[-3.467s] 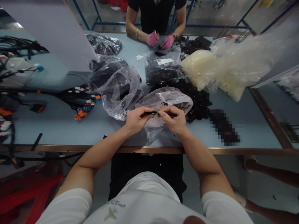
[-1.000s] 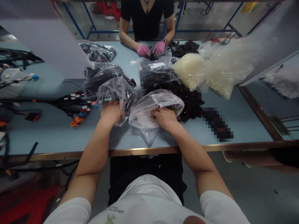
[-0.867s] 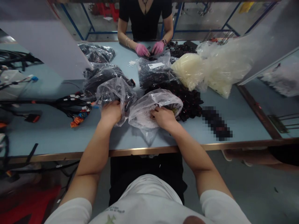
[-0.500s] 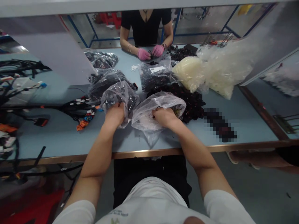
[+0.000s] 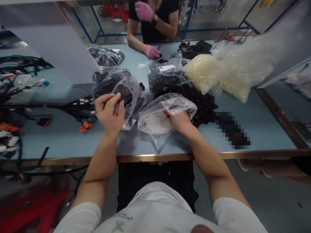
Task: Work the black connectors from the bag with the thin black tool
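My left hand [image 5: 110,113] is raised above the front of a clear plastic bag [image 5: 130,111]. Its fingers are loosely curled but apart, and I see nothing held between them. My right hand [image 5: 181,119] reaches into the mouth of a second clear bag [image 5: 148,124], which holds many tiny pale pieces [image 5: 161,118]. Its fingers are bent together over the pieces; the bag and the hand itself partly hide the fingertips, so what they hold cannot be made out. A heap of black connector-like parts [image 5: 205,108] lies just behind this bag.
Wire harnesses with orange and blue connectors [image 5: 86,124] lie at left. Bags of dark parts [image 5: 165,77] and yellowish bags [image 5: 201,72] stand farther back. Across the table, a co-worker in pink gloves [image 5: 152,51] handles small black parts. The table's front edge [image 5: 155,157] runs before me.
My left hand has come out of the left bag, up and leftward, and its fingers have spread. My right hand has shifted slightly right inside its bag. The co-worker has raised one gloved hand.
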